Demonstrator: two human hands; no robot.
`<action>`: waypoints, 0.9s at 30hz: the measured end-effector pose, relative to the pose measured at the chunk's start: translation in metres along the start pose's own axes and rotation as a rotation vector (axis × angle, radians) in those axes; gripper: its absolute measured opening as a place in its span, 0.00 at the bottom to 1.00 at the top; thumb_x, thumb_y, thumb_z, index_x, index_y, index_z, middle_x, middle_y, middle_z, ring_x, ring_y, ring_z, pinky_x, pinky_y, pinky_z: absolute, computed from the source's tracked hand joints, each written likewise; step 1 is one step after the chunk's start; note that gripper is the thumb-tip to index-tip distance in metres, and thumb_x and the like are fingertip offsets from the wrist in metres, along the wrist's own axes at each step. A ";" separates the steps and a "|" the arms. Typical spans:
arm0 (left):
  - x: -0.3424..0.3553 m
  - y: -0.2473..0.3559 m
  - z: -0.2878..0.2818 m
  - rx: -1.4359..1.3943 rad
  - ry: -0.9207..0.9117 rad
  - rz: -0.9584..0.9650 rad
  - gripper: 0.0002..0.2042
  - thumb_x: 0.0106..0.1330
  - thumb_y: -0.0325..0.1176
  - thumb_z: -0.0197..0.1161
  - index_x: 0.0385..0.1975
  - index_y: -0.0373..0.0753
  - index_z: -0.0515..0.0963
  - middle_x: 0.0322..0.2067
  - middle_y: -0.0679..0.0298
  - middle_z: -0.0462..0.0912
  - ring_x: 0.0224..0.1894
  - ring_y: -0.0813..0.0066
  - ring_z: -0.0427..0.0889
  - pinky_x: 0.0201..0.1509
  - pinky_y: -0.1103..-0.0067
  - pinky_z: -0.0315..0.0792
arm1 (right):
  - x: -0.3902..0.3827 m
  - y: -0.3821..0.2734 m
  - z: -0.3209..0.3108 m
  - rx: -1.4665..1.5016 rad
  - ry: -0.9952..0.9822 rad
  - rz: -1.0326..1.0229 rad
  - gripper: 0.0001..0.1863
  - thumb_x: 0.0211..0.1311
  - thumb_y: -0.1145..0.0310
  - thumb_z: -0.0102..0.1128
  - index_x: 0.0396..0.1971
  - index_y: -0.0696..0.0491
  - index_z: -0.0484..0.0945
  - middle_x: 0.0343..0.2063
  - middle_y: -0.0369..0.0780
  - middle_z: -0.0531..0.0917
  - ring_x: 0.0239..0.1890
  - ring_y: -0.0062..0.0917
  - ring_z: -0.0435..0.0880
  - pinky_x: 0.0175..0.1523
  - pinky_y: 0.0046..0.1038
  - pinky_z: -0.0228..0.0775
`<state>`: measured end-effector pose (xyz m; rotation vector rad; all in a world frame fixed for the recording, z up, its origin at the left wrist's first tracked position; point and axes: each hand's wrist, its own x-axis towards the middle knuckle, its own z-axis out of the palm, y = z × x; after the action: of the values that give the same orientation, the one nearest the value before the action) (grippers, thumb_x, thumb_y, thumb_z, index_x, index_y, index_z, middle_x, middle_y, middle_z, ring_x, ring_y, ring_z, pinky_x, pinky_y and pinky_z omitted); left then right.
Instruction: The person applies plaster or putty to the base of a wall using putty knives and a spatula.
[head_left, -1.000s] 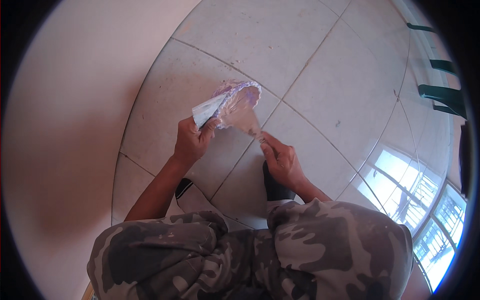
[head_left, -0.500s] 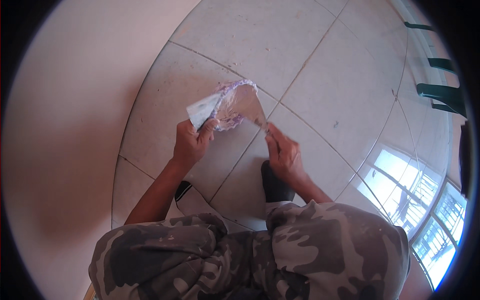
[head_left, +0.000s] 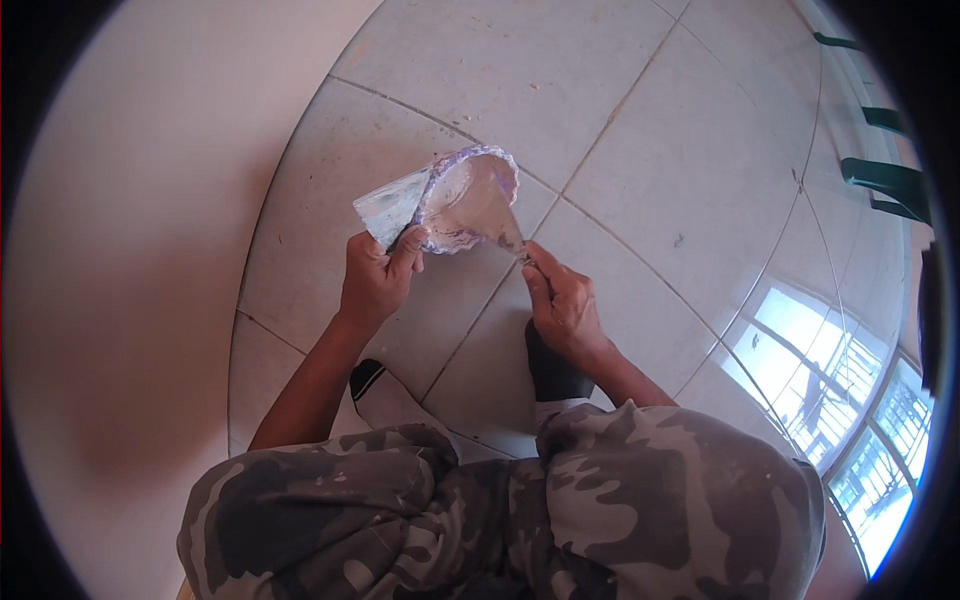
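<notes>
Over the tiled floor [head_left: 660, 260], nearer its wall-side edge, the rough-rimmed container [head_left: 450, 190] and the scraper [head_left: 500, 218] have shifted slightly leftward since the earlier frame. The container looks light and thin-walled, its crusted rim likely to flake; its outer wall, below the rim, seems the safest hold. Clenched round the scraper's narrow end, the right hand [head_left: 566, 303] has its blade inside; that blade looks thin and springy, best held there. The left hand [head_left: 378, 272] pinches the pale flat piece [head_left: 393, 206], thumb at the rim; whether piece and container join, I cannot tell.
</notes>
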<state>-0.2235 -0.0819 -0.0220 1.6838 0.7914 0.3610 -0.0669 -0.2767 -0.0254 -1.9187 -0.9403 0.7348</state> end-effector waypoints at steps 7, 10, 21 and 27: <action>-0.004 -0.004 0.003 -0.019 0.003 0.046 0.12 0.76 0.35 0.56 0.30 0.35 0.75 0.17 0.69 0.76 0.19 0.85 0.72 0.23 0.83 0.65 | -0.005 0.001 0.009 -0.021 0.040 -0.021 0.15 0.66 0.74 0.57 0.51 0.64 0.76 0.26 0.56 0.82 0.31 0.51 0.84 0.35 0.40 0.76; -0.005 -0.007 0.001 -0.045 0.000 0.010 0.12 0.76 0.35 0.55 0.30 0.36 0.75 0.18 0.69 0.76 0.19 0.85 0.72 0.23 0.83 0.66 | -0.007 -0.010 0.008 0.076 -0.062 0.172 0.17 0.68 0.72 0.55 0.52 0.65 0.75 0.28 0.58 0.82 0.34 0.50 0.84 0.38 0.38 0.76; -0.007 -0.001 0.007 -0.107 0.018 -0.066 0.11 0.75 0.34 0.56 0.32 0.34 0.76 0.18 0.67 0.78 0.20 0.83 0.75 0.26 0.82 0.70 | -0.010 -0.019 0.026 0.447 -0.144 0.340 0.21 0.73 0.67 0.51 0.60 0.62 0.72 0.19 0.40 0.73 0.24 0.20 0.71 0.34 0.26 0.68; -0.002 0.009 0.013 -0.176 0.093 -0.099 0.11 0.75 0.34 0.56 0.33 0.34 0.76 0.18 0.67 0.78 0.21 0.83 0.76 0.26 0.82 0.71 | -0.016 -0.024 0.023 0.601 -0.171 0.335 0.22 0.77 0.65 0.48 0.64 0.60 0.68 0.22 0.32 0.70 0.24 0.14 0.65 0.32 0.21 0.64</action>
<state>-0.2141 -0.0942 -0.0164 1.4665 0.8827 0.4303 -0.1013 -0.2714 -0.0134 -1.4975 -0.4183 1.2346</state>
